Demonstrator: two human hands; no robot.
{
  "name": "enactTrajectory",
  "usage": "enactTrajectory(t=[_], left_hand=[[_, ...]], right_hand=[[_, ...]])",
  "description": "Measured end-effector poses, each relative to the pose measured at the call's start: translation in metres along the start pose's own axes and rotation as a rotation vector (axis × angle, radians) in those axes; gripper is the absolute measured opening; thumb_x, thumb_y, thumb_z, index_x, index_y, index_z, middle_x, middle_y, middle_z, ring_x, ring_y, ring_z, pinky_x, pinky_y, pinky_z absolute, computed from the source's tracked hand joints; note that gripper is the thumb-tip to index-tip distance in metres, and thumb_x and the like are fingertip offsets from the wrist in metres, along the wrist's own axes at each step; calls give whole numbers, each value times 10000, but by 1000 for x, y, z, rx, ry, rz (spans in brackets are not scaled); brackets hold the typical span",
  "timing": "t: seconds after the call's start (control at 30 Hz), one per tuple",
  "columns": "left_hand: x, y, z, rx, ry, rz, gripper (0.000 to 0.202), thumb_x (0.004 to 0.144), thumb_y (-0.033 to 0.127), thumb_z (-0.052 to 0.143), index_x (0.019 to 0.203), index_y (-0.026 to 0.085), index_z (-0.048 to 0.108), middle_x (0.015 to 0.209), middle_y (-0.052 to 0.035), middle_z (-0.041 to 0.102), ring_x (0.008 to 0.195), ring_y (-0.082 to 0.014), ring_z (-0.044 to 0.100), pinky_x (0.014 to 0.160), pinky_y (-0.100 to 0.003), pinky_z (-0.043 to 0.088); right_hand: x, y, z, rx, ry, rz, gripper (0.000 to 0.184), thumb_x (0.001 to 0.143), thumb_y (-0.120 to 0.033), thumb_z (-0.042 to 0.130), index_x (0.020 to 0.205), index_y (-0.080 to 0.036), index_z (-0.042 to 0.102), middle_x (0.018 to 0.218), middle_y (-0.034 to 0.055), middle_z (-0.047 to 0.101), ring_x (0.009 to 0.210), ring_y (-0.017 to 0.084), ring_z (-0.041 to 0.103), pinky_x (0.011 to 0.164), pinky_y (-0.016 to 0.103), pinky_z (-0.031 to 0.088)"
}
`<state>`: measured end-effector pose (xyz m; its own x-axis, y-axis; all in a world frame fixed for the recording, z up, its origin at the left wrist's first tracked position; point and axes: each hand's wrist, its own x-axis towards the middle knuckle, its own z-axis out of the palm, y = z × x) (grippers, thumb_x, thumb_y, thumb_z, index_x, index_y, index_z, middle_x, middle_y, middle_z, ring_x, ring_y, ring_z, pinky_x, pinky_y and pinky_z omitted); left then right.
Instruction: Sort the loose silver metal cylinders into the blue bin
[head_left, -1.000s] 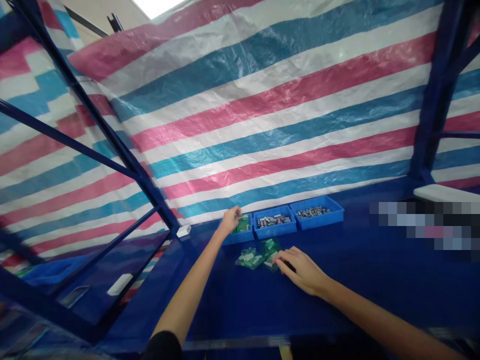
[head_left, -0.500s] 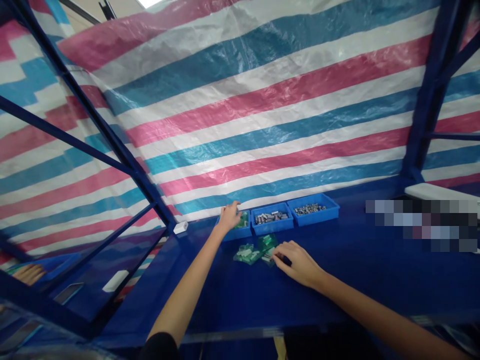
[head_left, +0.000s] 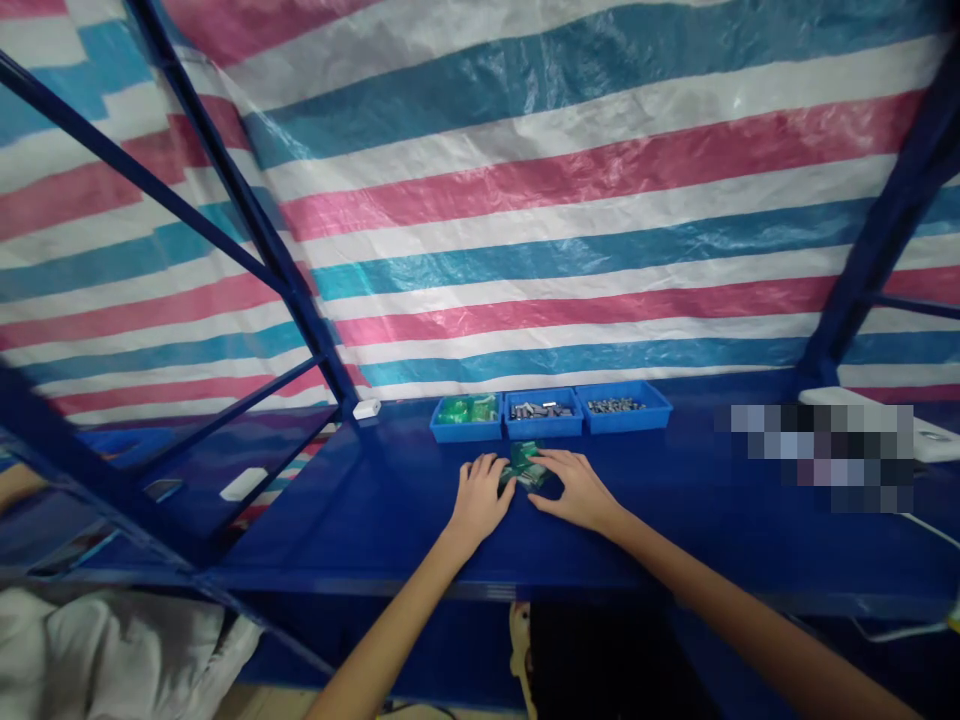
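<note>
Small green packets (head_left: 528,466) with pale pieces lie in a loose pile on the blue tabletop, partly covered by my fingers. My left hand (head_left: 480,495) rests at the pile's left side, fingers bent but apart, tips touching the packets. From the right, my right hand (head_left: 579,487) reaches the same pile with thumb and fingers spread wide. Neither hand appears to grip anything. Just behind stands a blue bin (head_left: 466,432) of green packets. Beside it are a bin (head_left: 544,428) of small metallic cylinders and a bin (head_left: 634,420) of small metal parts.
A white adapter-like block (head_left: 367,409) sits at the back left of the blue table (head_left: 390,520). Blue frame posts (head_left: 292,285) rise at both sides before striped sheeting. At right lie a white object (head_left: 847,400) and a blurred-out patch. Another person's arm shows at far left.
My left hand has come back from the left bin to the packets on the table. My right hand's fingers have spread over the pile. The camera view has shifted.
</note>
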<state>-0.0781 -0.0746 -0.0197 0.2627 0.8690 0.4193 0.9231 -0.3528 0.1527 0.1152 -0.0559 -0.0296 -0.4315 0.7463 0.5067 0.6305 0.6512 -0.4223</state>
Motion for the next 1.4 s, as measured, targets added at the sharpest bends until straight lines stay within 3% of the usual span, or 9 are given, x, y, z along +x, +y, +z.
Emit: enactTrajectory(t=[0.2, 0.33, 0.5, 0.63, 0.77, 0.87, 1.13, 1.4], left_hand=[[-9, 4, -3, -128, 87, -14, 273, 858, 348, 458, 1092, 231, 536, 1142, -67, 553, 1069, -222, 515, 882, -393, 397], [-14, 5, -6, -235, 101, 17, 348, 826, 319, 511, 1164, 243, 492, 1214, -75, 494, 1137, -226, 477, 939, -394, 406], [-20, 2, -5, -337, 93, 42, 423, 838, 242, 481, 1254, 248, 411, 1269, -75, 459, 1255, -212, 382, 1028, -385, 361], [-21, -2, -1, -290, 115, -16, 408, 823, 313, 520, 1217, 232, 454, 1262, -82, 485, 1320, -257, 289, 1044, -452, 324], [-22, -2, -3, -257, 97, -60, 348, 813, 401, 530, 1120, 237, 544, 1233, -83, 522, 1292, -279, 340, 1004, -481, 349], [-22, 0, -7, -259, 86, -51, 307, 827, 395, 514, 1089, 243, 571, 1201, -76, 553, 1255, -261, 397, 1002, -470, 351], [-22, 0, -6, -239, 71, -63, 352, 872, 380, 446, 1185, 237, 517, 1264, -70, 517, 1284, -236, 357, 1028, -439, 314], [-21, 8, -12, -186, 166, -14, 302, 857, 368, 483, 1124, 236, 532, 1211, -75, 537, 1234, -229, 408, 1021, -423, 306]], right_hand=[[-2, -7, -5, -42, 59, -50, 241, 791, -356, 572, 988, -222, 608, 992, 54, 666, 917, 207, 593, 843, 360, 363], [-4, -9, -5, -111, 122, -76, 147, 830, -318, 536, 893, -212, 617, 888, 39, 683, 844, 193, 601, 809, 342, 360], [-5, -10, -8, -107, 168, -91, 153, 822, -304, 545, 917, -200, 606, 861, 41, 680, 812, 185, 603, 783, 328, 374], [-5, -15, -12, -58, 135, -103, 203, 816, -307, 540, 981, -204, 599, 933, 52, 665, 880, 189, 593, 808, 333, 391], [-5, -12, -8, -63, 117, -52, 375, 795, -353, 548, 1141, -209, 559, 1171, 101, 590, 1105, 243, 516, 910, 398, 371], [-4, -5, -3, -53, 67, -24, 433, 794, -348, 539, 1203, -208, 525, 1221, 107, 569, 1166, 256, 479, 948, 433, 347], [-3, 2, -4, 5, 50, -37, 336, 806, -193, 493, 1136, -206, 557, 1047, 65, 658, 968, 203, 593, 885, 387, 395], [-4, -2, -10, -42, 170, 12, 279, 899, -233, 380, 1081, -206, 589, 978, 69, 670, 901, 211, 611, 811, 360, 436]])
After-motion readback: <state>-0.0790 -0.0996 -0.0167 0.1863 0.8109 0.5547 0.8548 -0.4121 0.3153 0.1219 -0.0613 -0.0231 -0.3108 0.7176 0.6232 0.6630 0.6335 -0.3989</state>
